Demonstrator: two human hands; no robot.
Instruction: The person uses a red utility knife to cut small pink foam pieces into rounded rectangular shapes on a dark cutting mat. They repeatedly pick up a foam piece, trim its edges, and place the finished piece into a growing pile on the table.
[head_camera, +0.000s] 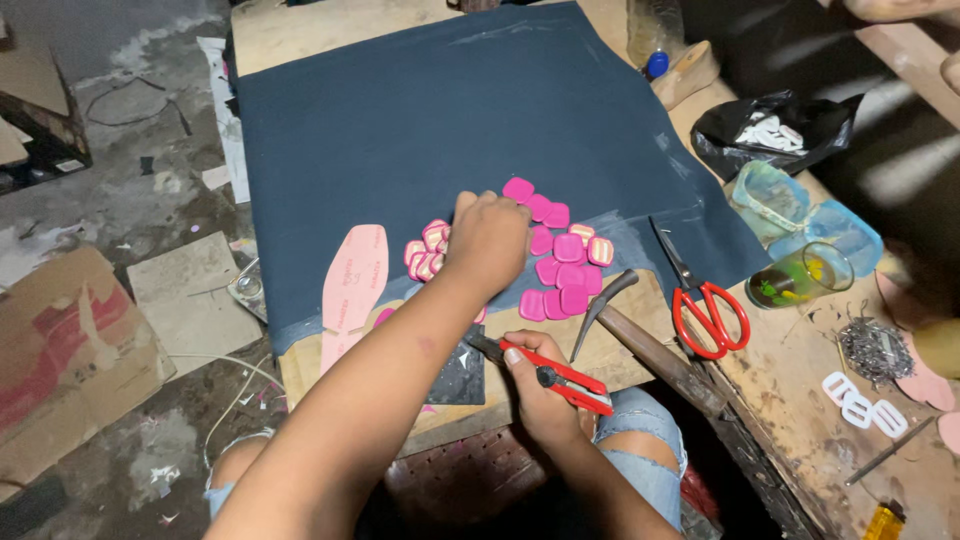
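Observation:
My left hand (487, 240) reaches over a dark blue sheet (420, 130) and rests, fingers curled, on a cluster of several pink square buckle pieces (562, 262); I cannot see whether it holds one. My right hand (540, 385) grips a red and black utility knife (565, 382) near the table's front edge, its blade end pointing left over a small dark square piece (462, 375). A pink shoe insole (353, 285) lies left of the buckles.
A hammer (640, 335) and red-handled scissors (705, 305) lie right of the buckles. Further right are a green glass (800, 278), clear plastic tubs (800, 212), a black bag (775, 130), metal staples (872, 348) and white buckles (860, 405). Cardboard (70, 360) covers the floor at left.

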